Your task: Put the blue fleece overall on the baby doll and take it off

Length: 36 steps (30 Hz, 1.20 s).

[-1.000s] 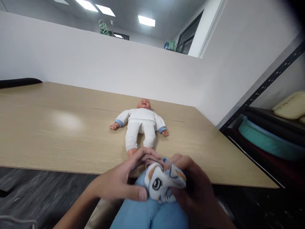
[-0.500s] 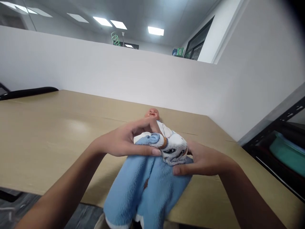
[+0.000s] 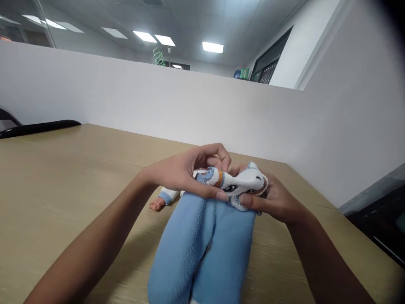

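A doll lies on the table, dressed in fleece clothes with blue trouser legs (image 3: 180, 245) pointing at me and a bunched white part (image 3: 243, 179) printed with a dark-eyed face. My left hand (image 3: 190, 171) pinches the left side of the bunched fleece, thumb in front and fingers curled behind. On the other side, my right hand (image 3: 272, 196) grips the white fleece with its thumb pressed on the front. One small doll hand (image 3: 157, 204) sticks out of a white and blue sleeve below my left wrist. The doll's head is hidden behind my hands.
The tan table (image 3: 79, 181) runs back to a low white partition (image 3: 152, 105). A black curved object (image 3: 41, 128) lies along its far left edge. Dark shelving (image 3: 376, 219) stands beyond the right side.
Both hands have lifted the bunched fleece up and away from me. The doll's head is now covered, and its hand has come into sight at the left. My view has shifted slightly.
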Each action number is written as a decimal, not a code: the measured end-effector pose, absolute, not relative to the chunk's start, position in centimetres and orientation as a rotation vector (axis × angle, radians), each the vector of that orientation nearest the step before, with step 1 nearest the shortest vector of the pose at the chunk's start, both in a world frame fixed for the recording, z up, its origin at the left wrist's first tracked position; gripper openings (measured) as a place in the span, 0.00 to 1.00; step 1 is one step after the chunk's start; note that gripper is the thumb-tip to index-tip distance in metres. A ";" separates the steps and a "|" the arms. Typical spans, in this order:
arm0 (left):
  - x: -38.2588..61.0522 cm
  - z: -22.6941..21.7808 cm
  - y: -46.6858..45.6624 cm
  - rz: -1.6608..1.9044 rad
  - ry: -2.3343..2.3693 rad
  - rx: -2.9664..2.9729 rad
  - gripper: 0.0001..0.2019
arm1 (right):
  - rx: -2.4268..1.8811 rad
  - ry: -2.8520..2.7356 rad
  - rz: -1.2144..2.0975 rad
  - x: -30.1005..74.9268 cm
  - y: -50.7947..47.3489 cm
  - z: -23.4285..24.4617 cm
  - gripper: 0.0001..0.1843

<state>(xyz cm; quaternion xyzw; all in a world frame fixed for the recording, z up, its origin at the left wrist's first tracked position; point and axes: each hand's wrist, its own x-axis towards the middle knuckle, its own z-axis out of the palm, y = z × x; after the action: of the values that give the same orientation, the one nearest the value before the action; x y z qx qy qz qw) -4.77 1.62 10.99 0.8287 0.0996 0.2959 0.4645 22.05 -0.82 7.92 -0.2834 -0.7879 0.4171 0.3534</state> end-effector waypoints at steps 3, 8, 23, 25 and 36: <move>-4.7 10.8 2.5 0.748 0.264 2.026 0.23 | -0.812 -1.982 1.031 22.3 -0.4 7.4 0.21; -5.3 11.1 2.9 0.639 0.413 2.159 0.25 | -0.886 -1.881 0.932 22.8 -0.7 7.4 0.22; -5.4 9.4 4.5 0.550 0.343 2.061 0.24 | -0.856 -2.106 1.269 23.8 0.7 6.4 0.27; -5.1 9.1 4.5 0.539 0.309 1.986 0.26 | -0.832 -2.008 1.310 24.1 0.7 6.1 0.33; -4.6 9.5 4.1 0.385 0.362 2.068 0.21 | -0.777 -2.444 1.265 20.8 0.5 6.2 0.36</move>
<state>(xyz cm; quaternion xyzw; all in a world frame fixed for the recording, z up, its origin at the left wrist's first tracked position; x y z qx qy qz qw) -4.56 4.05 9.46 0.8487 0.1484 0.1581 0.4824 20.80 0.47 6.21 -0.2690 -0.8461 0.4380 0.1407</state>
